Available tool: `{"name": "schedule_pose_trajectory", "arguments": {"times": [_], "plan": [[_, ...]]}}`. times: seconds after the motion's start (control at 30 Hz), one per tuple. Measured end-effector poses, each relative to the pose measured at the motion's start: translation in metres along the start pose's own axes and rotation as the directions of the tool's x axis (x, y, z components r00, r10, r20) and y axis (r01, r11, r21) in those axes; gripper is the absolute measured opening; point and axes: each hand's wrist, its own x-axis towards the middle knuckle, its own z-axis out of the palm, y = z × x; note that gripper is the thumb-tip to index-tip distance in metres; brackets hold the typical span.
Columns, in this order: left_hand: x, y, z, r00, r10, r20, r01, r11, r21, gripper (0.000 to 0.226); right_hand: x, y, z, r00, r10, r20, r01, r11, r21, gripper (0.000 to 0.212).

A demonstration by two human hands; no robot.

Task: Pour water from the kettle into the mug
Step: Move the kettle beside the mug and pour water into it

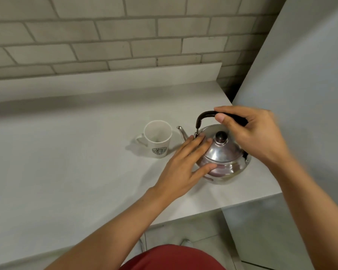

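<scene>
I see the steel kettle standing on the counter, spout toward the white mug just beside it. My right hand curls around the black handle, seemingly closed. My left hand lies flat and open against the kettle's side.

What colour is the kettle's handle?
Black; the handle arches over the shiny steel kettle, seen in the head view.

Two bare forearms, no sleeves; red garment at the waist.
</scene>
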Motion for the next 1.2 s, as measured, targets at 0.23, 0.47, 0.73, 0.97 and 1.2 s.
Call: {"name": "schedule_pose_trajectory", "arguments": {"times": [0.23,0.47,0.73,0.97,1.2], "plan": [[-0.001,0.008,-0.003,0.996,-0.028,-0.090,0.022,0.998,-0.063,0.060,0.012,-0.014,-0.002,0.998,-0.039,0.039,0.041,0.998,-0.054,0.022],[0.004,0.018,-0.005,0.981,-0.103,-0.167,0.081,0.988,-0.133,0.058,0.044,-0.036,-0.005,0.973,-0.146,0.181,0.180,0.965,-0.189,0.024],[0.011,0.017,-0.009,0.965,-0.161,-0.205,0.107,0.962,-0.250,0.054,0.081,-0.055,0.004,0.923,-0.199,0.330,0.293,0.918,-0.267,0.024],[0.016,0.010,-0.009,0.957,-0.189,-0.220,0.114,0.943,-0.314,0.054,0.092,-0.068,0.013,0.880,-0.236,0.413,0.374,0.879,-0.295,0.024],[0.018,0.008,-0.005,0.955,-0.198,-0.223,0.116,0.935,-0.335,0.054,0.098,-0.075,0.016,0.868,-0.218,0.446,0.383,0.865,-0.324,0.024]]}}
